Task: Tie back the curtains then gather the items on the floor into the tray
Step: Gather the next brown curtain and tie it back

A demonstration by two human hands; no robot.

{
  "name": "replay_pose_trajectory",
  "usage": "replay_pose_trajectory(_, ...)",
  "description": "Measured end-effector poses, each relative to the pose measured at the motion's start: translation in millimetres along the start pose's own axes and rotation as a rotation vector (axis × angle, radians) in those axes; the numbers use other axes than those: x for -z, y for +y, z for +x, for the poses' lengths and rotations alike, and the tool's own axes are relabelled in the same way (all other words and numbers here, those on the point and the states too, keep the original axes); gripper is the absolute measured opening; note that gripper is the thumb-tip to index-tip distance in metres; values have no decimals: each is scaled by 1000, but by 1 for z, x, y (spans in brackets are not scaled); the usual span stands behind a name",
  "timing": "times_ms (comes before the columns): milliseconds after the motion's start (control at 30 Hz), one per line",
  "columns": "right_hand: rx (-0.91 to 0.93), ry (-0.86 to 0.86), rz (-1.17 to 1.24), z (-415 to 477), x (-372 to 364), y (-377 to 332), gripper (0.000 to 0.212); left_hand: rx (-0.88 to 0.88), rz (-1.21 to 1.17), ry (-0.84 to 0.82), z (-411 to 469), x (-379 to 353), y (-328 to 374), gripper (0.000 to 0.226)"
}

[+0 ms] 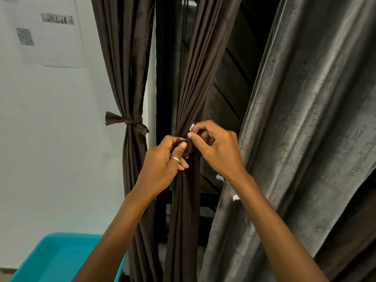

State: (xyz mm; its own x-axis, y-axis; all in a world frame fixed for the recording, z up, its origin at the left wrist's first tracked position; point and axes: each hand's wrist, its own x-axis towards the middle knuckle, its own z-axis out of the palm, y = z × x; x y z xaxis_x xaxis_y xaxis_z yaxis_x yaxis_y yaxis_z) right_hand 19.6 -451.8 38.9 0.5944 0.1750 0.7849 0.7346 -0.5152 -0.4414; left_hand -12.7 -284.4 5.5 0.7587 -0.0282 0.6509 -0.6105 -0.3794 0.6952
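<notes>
Middle brown curtain (189, 88): gathered into a narrow bunch, hanging in front of the dark window. Tie band (188, 148) wraps the bunch, directly between both hands. Left hand (164, 163): thumb and fingers pinch the band from the left; ring (175, 159) on one finger. Right hand (217, 147): thumb and forefinger pinch the band from the right. Left brown curtain (126, 68): already knotted with its own tie (130, 121). Grey curtain (305, 119): loose, at right. Teal tray (50, 259): lower left corner. Wall sheet (50, 37): QR code, writing too blurred to read.
</notes>
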Motion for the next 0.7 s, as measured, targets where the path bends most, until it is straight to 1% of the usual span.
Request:
replay_pose_trajectory(100,47,-52,-69,-1,1,3,19,-1,11,-2,2,0,0,15)
replay_pose_trajectory(233,6,-241,-78,-6,3,1,36,-3,1,23,5,1,1,22)
replay_pose_trajectory(300,28,-288,-154,-7,3,2,35,-2,-20,45,6,1,1,22)
replay_pose_trajectory(400,58,-276,-299,-7,-5,5,26,-31,9,67,6,0,1,21)
replay_pose_trajectory(500,74,-220,-360,-10,-18,10,26,-76,75,110,3,-3,1,19)
replay_pose_trajectory(567,76,-198,-353,-12,-23,12,23,-93,122,144,2,-5,1,19)
replay_pose_trajectory(633,69,-196,-311,-12,-22,12,17,-69,126,165,4,-4,1,20)
replay_pose_trajectory(700,78,-195,-268,-11,-19,11,16,-33,111,170,7,-2,1,21)
